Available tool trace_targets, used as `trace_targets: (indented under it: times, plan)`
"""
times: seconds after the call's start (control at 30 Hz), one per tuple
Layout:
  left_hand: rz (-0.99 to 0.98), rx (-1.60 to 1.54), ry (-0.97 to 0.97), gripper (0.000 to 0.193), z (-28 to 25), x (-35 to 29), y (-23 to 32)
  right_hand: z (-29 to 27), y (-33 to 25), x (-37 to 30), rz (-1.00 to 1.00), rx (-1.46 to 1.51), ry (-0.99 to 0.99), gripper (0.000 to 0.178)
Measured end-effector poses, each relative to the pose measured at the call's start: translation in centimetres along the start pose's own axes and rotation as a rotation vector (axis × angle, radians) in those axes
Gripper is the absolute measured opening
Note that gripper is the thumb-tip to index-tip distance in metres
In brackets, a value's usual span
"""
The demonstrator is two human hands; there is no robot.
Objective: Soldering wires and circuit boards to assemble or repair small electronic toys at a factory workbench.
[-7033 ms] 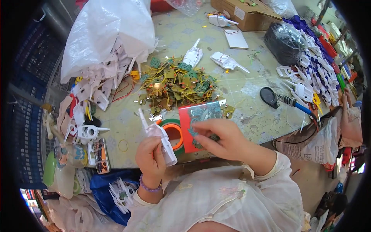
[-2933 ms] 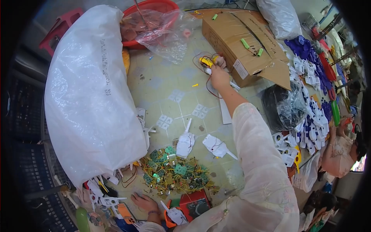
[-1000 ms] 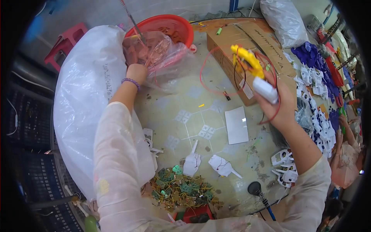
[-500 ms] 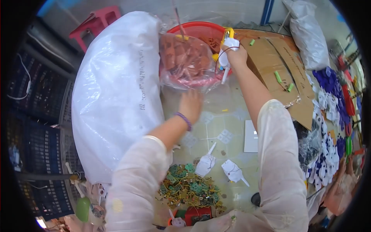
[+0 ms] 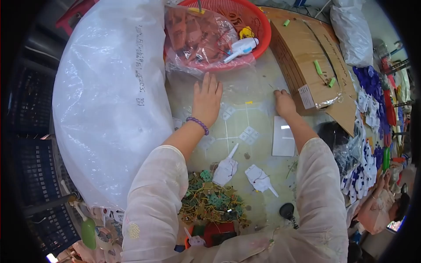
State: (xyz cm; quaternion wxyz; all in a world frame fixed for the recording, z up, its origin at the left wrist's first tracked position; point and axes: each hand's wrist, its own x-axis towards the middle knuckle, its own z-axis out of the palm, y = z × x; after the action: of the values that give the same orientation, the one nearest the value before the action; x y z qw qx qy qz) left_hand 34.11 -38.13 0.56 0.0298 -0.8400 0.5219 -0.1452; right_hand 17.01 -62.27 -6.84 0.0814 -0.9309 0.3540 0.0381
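My left hand [image 5: 207,101] is open, fingers spread, resting on the work surface just below the clear plastic bag [image 5: 206,63] that hangs over the basket's near rim. Beside the cardboard box, my right hand [image 5: 286,105] has its fingers curled together; a thin dark line shows near the fingertips, too faint to name. A white plastic casing with a long nozzle [image 5: 242,47] lies in the red basket [image 5: 262,19], over reddish-brown parts [image 5: 193,33]. Nearer me are two more white casings, one [image 5: 226,170] nozzle away from me, the other [image 5: 259,177] with a thin wire across it.
A bulging white sack [image 5: 109,101] fills the left. Green circuit boards with yellow wires [image 5: 215,199] are heaped near me. The cardboard box [image 5: 307,57] carries small green pieces. A white rectangular plate [image 5: 284,140] lies by my right forearm. Another person [image 5: 377,206] is at far right.
My right hand has let go of the white casing, which now lies in the basket, and has drawn back toward me beside the box. My left hand's fingers are now spread flat.
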Motion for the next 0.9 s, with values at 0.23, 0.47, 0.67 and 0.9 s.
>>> trace_targets:
  times: [0.23, 0.47, 0.67, 0.9]
  plan:
    - [0.213, -0.493, -0.196, 0.012, 0.4, -5.1, 3.1, -11.3, -6.8, 4.7, 0.107, 1.442, 0.185, 0.03]
    - [0.265, -0.601, -0.589, 0.071, -2.6, -11.8, 9.6, -13.6, -10.4, 8.8, 0.131, 1.657, 0.039, 0.046]
    - [-0.169, -0.509, -0.629, 0.096, -3.9, -15.3, 9.3, -8.0, -4.5, 0.8, -0.096, 0.167, -0.193, 0.039]
    - [-0.384, -0.883, -0.412, 0.096, 0.8, -16.3, 8.6, -4.8, 2.5, -12.5, -0.034, 0.041, -0.295, 0.048]
